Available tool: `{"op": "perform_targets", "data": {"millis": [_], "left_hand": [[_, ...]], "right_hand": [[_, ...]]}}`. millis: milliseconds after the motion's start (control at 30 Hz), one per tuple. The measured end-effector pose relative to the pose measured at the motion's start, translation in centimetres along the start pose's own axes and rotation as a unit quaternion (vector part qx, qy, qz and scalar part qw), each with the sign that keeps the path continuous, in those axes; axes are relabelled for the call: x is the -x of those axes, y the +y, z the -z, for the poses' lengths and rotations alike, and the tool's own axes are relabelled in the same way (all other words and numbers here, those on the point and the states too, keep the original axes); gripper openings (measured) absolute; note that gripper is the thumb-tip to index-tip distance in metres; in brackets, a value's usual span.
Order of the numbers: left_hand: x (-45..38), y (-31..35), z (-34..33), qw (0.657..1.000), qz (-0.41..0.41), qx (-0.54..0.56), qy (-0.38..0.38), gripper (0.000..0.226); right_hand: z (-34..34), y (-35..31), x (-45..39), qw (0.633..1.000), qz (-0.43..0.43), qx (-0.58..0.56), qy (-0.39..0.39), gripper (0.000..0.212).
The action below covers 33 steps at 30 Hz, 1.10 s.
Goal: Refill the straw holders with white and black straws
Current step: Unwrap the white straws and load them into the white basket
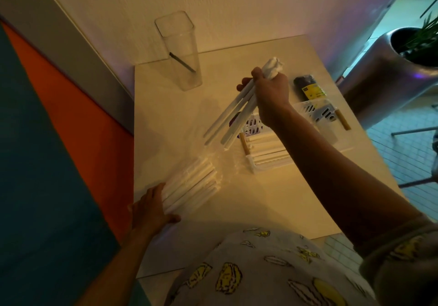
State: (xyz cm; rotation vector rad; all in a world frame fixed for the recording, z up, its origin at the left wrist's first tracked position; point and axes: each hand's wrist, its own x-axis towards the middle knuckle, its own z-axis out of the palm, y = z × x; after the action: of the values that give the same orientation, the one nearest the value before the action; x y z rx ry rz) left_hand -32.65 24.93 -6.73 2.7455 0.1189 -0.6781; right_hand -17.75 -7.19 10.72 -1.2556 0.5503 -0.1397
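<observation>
The right hand (272,92) is raised above the white table (272,199), its fingers curled tightly round a small bunch of white straws (233,116). The wrapped upper ends of the bunch stick out above the fist, and the long lower ends fan down and to the left, hanging over the near-left corner of a white slotted basket (251,128). That basket lies in the middle of the table and holds more white straws (267,150) laid flat, with a tan straw (244,144) at its left edge.

The left hand (149,208) lies at the near-left edge of the table with its fingers stretched out flat, pressing on the near end of a clear plastic pack of white straws (189,187). The pack lies at a slant, and its opened, crumpled end points toward the basket.

At the far-left corner, against the wall, stands a tall clear square holder (180,52). A single black straw (182,62) leans inside it.

To the right of the raised hand lies a dark packet with a yellow label (308,87), just beyond the far end of the basket. Another tan straw (342,120) lies on the table to the right of the basket.

A metal planter (391,63) with green leaves stands on the floor beyond the right side of the table.
</observation>
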Motion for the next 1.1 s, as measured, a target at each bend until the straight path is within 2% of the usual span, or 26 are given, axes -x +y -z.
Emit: {"op": "perform_targets", "data": {"millis": [167,300,400,433,567,633,800,867,967,1000,1067,1100], "left_hand": [[-0.3,0.5,-0.2,1.0,-0.001,-0.016,0.002,0.125],[-0.6,0.4,-0.3,1.0,-0.001,-0.005,-0.006,0.128],[-0.4,0.6,-0.3,1.0,-0.001,-0.009,-0.004,0.129],[-0.4,0.7,-0.3,1.0,-0.002,-0.016,-0.001,0.128],[-0.1,1.2,-0.3,0.999,-0.003,-0.033,0.008,0.125],[-0.1,1.3,-0.3,0.999,0.001,-0.037,0.01,0.124],[0.1,1.6,-0.3,0.999,0.004,-0.04,0.012,0.123],[0.1,1.5,-0.3,0.999,0.004,-0.033,0.009,0.124],[0.3,1.4,-0.4,0.999,0.007,-0.031,0.007,0.125],[0.3,1.4,-0.4,0.999,0.007,-0.032,0.006,0.124],[0.3,1.4,-0.4,0.999,0.006,-0.032,0.007,0.124],[0.3,1.4,-0.5,0.999,0.007,-0.031,0.007,0.124]], "right_hand": [[4.8,-1.2,-1.9,0.997,-0.017,-0.038,0.061,0.007],[8.7,-1.6,-3.8,0.99,-0.045,-0.08,0.105,0.029],[11.3,-0.9,-5.2,0.986,-0.057,-0.077,0.14,0.012],[11.9,-0.4,-5.6,0.984,-0.068,-0.067,0.151,0.012],[15.6,3.7,-8.0,0.971,-0.144,-0.028,0.188,0.016],[17.0,6.1,-8.8,0.961,-0.186,-0.022,0.206,0.026],[17.3,8.9,-8.0,0.947,-0.223,-0.012,0.232,0.028],[18.2,10.7,-9.6,0.95,-0.231,-0.001,0.21,0.034],[22.0,17.2,-16.1,0.964,-0.23,0.017,0.131,0.045],[22.9,18.5,-17.2,0.962,-0.234,0.0,0.139,0.046],[23.3,18.5,-17.1,0.947,-0.248,-0.003,0.205,0.053],[23.2,18.3,-16.7,0.942,-0.266,-0.005,0.205,0.054]]}}
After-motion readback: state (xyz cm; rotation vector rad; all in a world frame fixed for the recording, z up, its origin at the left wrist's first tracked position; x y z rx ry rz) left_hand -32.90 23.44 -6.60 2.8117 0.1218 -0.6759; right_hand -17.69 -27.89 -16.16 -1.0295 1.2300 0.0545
